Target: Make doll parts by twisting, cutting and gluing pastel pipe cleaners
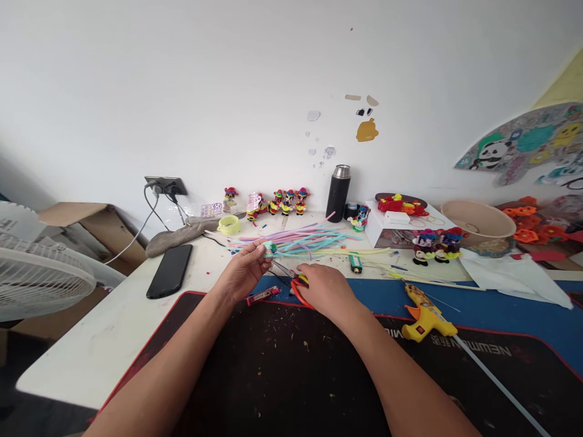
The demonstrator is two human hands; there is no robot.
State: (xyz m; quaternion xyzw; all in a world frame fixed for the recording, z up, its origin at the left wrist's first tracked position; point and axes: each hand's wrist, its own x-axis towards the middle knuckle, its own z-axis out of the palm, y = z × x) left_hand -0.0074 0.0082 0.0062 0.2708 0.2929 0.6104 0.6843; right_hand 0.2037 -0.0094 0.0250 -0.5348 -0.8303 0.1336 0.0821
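My left hand (246, 270) pinches a small fuzzy piece (269, 248) in pale aqua and green, made of what looks like pipe cleaner. In my right hand (325, 285) are scissors (298, 291) with orange and yellow handles, and my fingers are wrapped round the grips. The blades point left, just below the fuzzy piece; I cannot tell whether they touch it. Behind both hands lies a loose bundle of pipe cleaners (314, 238) in pink, purple and aqua. A small red packet (263, 295) rests below my left hand.
A yellow glue gun (426, 315) lies on the black mat (282, 376) at right. On the left are a black phone (169, 271) and a white fan (45, 282). A black thermos (338, 193), several small figures (289, 202) and a beige bowl (478, 220) stand toward the wall.
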